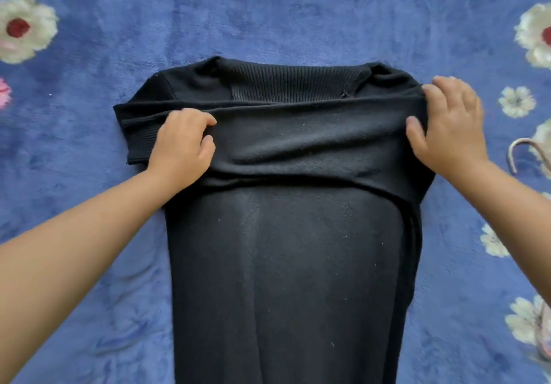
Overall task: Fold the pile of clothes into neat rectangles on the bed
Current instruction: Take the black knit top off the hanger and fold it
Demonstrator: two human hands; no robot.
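A black knit sweater (pixel 292 264) lies lengthwise on the blue bed cover, its ribbed collar at the far end and its body running off the bottom of the view. Both sleeves are folded across the chest as a band. My left hand (pixel 182 145) lies on the left part of that band, fingers curled into the fabric near the ribbed cuff. My right hand (pixel 447 127) holds the band's right end at the shoulder, thumb on top and fingers wrapped over the edge.
The bed is covered by a plush blue blanket (pixel 283 11) with white flowers. A curved hanger hook (pixel 518 151) pokes in at the right edge beside the sweater. Part of a pale item (pixel 544 333) shows at the lower right edge.
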